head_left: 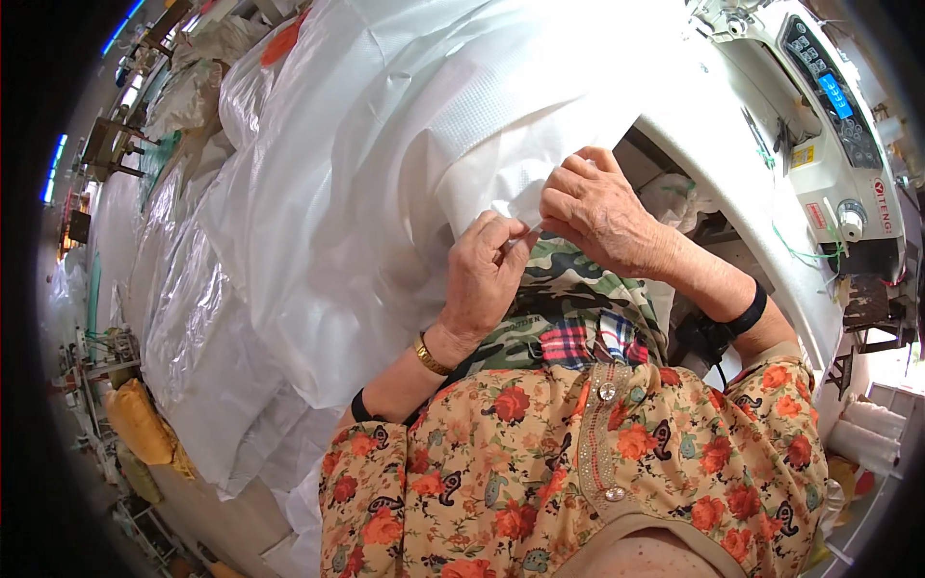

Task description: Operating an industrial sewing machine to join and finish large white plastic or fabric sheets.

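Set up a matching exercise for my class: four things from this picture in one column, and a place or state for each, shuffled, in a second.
Things
1. left hand
2. white woven plastic sheet
3. white industrial sewing machine
4. camouflage-patterned cloth

Places or states
A. at the upper right
B. under both hands, on the lap
C. piled in folds across the left and middle
D. pinching the sheet's edge, gold bracelet on its wrist

Pairs: 1-D, 2-C, 3-A, 4-B

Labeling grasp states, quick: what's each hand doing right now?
Left hand: closed, pinching the white woven fabric edge.
Right hand: closed, gripping the same edge.
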The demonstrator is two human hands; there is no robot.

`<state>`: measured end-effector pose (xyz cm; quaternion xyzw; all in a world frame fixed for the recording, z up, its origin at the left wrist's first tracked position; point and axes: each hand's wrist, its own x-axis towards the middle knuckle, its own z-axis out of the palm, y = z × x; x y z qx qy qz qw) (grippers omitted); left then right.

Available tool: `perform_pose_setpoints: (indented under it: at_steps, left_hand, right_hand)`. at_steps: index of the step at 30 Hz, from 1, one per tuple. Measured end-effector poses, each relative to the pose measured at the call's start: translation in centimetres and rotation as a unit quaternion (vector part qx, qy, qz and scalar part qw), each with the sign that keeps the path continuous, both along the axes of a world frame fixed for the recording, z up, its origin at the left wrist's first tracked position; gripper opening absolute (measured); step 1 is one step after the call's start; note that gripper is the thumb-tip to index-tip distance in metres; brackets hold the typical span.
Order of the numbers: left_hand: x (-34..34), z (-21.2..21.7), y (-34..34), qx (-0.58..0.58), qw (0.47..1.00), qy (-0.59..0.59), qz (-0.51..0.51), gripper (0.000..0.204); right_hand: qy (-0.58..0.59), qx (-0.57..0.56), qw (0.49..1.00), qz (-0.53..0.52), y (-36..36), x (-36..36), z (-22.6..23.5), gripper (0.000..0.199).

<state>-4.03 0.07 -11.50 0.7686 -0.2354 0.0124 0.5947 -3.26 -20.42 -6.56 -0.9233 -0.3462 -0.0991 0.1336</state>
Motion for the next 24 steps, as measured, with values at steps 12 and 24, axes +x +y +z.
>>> perform_pose_setpoints:
  at_steps: [12, 24]
  left_hand:
    - [0.1, 1.0, 0.5, 0.033, 0.992, -0.119, 0.019, 0.023]
    - [2.5, 2.7, 1.0, -0.051, 0.979, 0.151, -0.126, 0.019]
  right_hand:
    - [0.055, 0.041, 0.997, -0.033, -0.2, 1.3, 1.4, 0.018]
    - [0.064, 0.011, 0.998, -0.024, -3.2, 3.5, 2.9, 0.035]
